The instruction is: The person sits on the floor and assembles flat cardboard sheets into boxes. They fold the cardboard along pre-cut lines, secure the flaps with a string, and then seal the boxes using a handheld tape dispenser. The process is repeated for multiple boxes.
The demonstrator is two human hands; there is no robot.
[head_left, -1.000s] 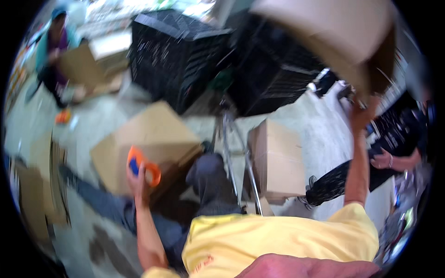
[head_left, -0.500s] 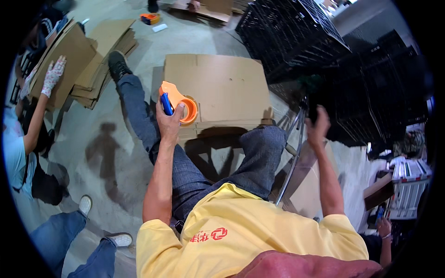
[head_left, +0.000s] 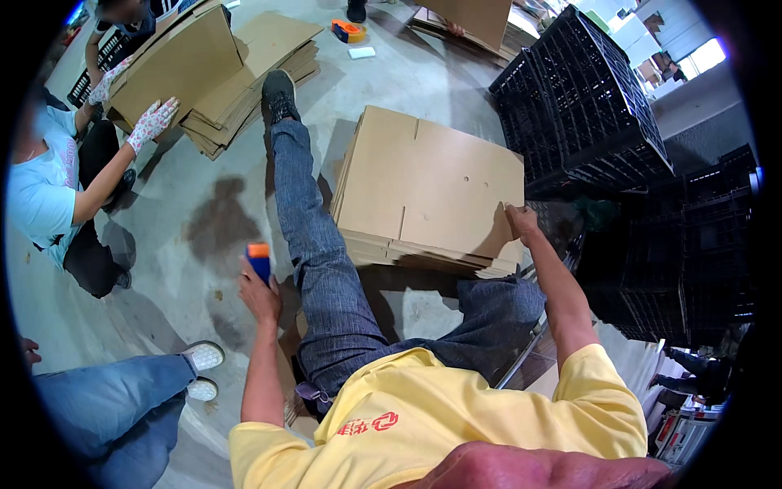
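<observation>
Where cardboard [head_left: 444, 183] lies flat — right hand [head_left: 522, 222] touches it.

The left hand [head_left: 261, 295] is curled, the right hand [head_left: 522, 222] farther forward.

Black crates [head_left: 574, 106], concrete floor [head_left: 159, 285], gloved co-worker [head_left: 53, 179]

Grey floor [head_left: 432, 81] | central carton stack [head_left: 432, 179] | upper-left carton stack [head_left: 277, 42] | orange tape dispenser [head_left: 350, 36] | white item [head_left: 362, 53]
</observation>
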